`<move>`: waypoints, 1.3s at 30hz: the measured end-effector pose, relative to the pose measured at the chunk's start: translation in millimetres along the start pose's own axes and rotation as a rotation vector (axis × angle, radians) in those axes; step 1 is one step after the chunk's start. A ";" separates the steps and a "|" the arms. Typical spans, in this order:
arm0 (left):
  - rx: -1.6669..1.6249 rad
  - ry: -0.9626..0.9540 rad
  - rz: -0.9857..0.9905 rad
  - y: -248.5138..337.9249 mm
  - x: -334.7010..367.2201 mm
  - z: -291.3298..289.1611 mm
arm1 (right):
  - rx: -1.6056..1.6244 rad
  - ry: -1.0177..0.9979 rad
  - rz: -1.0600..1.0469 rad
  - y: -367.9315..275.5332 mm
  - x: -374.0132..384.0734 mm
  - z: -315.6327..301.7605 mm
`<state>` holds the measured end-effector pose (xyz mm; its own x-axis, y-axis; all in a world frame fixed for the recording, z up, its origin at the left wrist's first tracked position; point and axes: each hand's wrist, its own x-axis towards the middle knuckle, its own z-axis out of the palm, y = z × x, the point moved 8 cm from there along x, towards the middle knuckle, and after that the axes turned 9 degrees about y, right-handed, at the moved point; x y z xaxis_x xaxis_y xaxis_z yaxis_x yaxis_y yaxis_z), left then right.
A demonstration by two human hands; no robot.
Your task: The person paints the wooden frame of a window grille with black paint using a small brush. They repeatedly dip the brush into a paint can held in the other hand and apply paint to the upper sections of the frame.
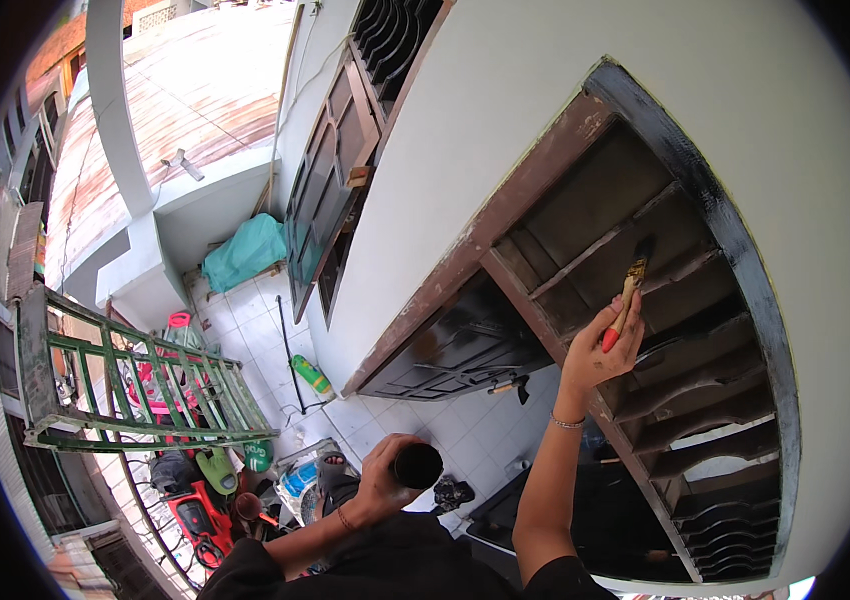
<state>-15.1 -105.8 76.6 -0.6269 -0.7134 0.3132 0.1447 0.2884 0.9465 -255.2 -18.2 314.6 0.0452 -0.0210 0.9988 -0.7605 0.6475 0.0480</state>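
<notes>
Two bare hands: the left hand (382,480) is low and central, the right hand (600,352) raised to the right; each holds one thing.
Left grip: fingers curl round the side of a round, dark-mouthed container (418,466); its opening faces up, likely so that anything inside stays in. Its contents are too dark to tell.
Right grip: thumb and fingers pinch the handle of a flat, pale wooden paintbrush with a red end (635,274); its dark bristles point away from the body, probably leaving them free of the fingers.
Brush position: over the slatted panel of a brown wooden door frame (540,185), inside its outer edge; I cannot tell whether the bristles touch anything.
Frame edges: the outer edge is patchy grey-blue, the near-left edge brown and scuffed.
Below the frame: a glossy black panelled door (465,340) and a white tiled floor (243,310).
Floor's left edge: a green slatted ladder (37,360) slants above a red plastic-cased tool (200,525).
Floor's far corner: a crumpled teal sheet (245,253) drapes over something hidden, perhaps as a cover.
Beyond: a pale, rust-streaked roof (205,90).
</notes>
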 end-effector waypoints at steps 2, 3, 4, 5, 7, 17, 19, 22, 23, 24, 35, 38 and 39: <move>0.009 0.004 0.010 2.2 3.7 1.0 | 0.058 0.004 0.149 -13.1 -5.1 18.9; 0.015 0.001 0.014 4.0 4.0 1.0 | 0.089 0.007 0.224 -20.0 -8.4 30.8; 0.018 -0.001 0.017 5.0 4.4 1.7 | 0.083 -0.008 0.197 -33.1 -10.1 43.5; 0.017 -0.005 0.029 5.5 5.5 1.5 | 0.109 -0.008 0.201 -39.5 -16.3 54.6; 0.014 -0.010 0.049 6.5 7.4 0.8 | 0.166 -0.015 0.176 -47.4 -27.4 64.8; 0.065 0.053 0.014 7.2 4.2 -15.2 | 0.066 0.034 0.143 8.6 -17.3 12.2; 0.025 0.044 -0.032 -1.9 -0.7 -14.2 | 0.083 0.046 0.223 9.9 -16.6 0.4; -0.004 0.039 -0.052 -4.1 -1.8 -11.7 | 0.108 0.090 0.315 -0.1 -10.7 -1.1; -0.012 0.032 -0.045 -2.4 -0.5 -9.9 | 0.073 0.080 0.248 -8.8 -8.9 4.3; 0.010 0.029 -0.024 -1.2 0.6 -8.2 | 0.037 0.069 0.182 -18.7 -8.9 14.2; 0.032 0.039 0.023 10.4 8.6 -16.8 | 0.092 0.028 0.203 7.8 -18.0 13.9; 0.062 0.055 0.010 1.9 2.0 -17.3 | 0.130 0.023 0.276 18.6 -15.7 0.3; 0.051 0.055 0.001 -0.1 0.9 -14.1 | 0.141 -0.006 0.188 10.0 -11.6 1.2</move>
<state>-4.9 -115.5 77.9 -0.5838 -0.7466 0.3189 0.1054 0.3198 0.9416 -264.0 -12.4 303.5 -0.1090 0.0850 0.9904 -0.8382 0.5277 -0.1375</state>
